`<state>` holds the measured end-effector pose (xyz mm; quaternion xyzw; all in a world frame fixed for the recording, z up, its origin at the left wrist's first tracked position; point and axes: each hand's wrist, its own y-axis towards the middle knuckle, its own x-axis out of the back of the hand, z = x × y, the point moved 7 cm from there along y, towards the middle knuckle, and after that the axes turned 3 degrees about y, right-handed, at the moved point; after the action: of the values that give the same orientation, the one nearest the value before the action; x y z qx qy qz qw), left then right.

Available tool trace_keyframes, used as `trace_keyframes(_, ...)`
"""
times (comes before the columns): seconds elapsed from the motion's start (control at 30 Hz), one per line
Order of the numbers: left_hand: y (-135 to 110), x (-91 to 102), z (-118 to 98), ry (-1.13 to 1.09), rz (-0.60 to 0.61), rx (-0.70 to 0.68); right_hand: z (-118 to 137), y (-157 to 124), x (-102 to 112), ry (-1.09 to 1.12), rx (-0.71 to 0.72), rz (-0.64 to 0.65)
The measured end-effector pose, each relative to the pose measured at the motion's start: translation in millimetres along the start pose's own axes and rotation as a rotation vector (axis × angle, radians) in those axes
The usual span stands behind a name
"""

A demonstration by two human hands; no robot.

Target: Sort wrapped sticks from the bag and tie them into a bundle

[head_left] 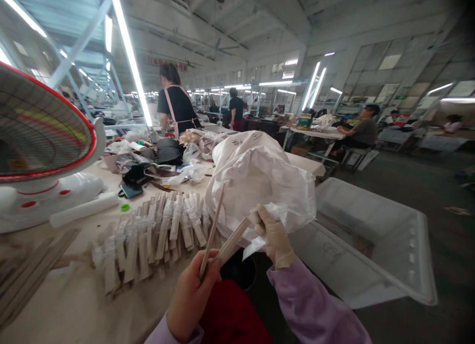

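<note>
Between my hands is a bundle of flat beige strips (233, 241), held at a slant. My bare left hand (193, 287) is closed round its lower end. A single thin strip (215, 226) also stands up out of that hand, apart from the bundle. My right hand (275, 239), in a pale glove, closes on the upper end, where white plastic film (255, 246) shows and a loose piece hangs down. Just behind the hands lies a large white sack (256, 156), its mouth facing me. Many similar wrapped bundles (159, 235) lie in a row on the table to the left.
A fan (40, 131) with a red rim stands at the left. Loose long strips (33, 270) lie below it. Bags and dark pieces (166, 153) are heaped at the back of the table (89, 304). A white plastic bin (371, 245) stands right. Several people work farther off.
</note>
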<state>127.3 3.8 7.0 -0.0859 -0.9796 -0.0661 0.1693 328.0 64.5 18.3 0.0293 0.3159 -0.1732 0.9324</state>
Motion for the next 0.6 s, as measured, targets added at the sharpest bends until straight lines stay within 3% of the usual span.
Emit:
trace_keyframes(0.2,-2,-3.0,4,0.073,-0.048,-0.027,-10,-2,-9,0.141,-0.139,0.096)
trace_keyframes(0.4,2,-8.9,5,0.145,-0.015,-0.033,-14,-12,-8,0.063,-0.069,0.098)
trace_keyframes(0.47,5,-10.6,2,0.144,0.004,-0.040,-25,-22,-7,0.002,-0.068,0.106)
trace_keyframes(0.6,13,-11.8,1,0.031,0.053,0.001,-57,-46,-10,-0.123,-0.207,0.230)
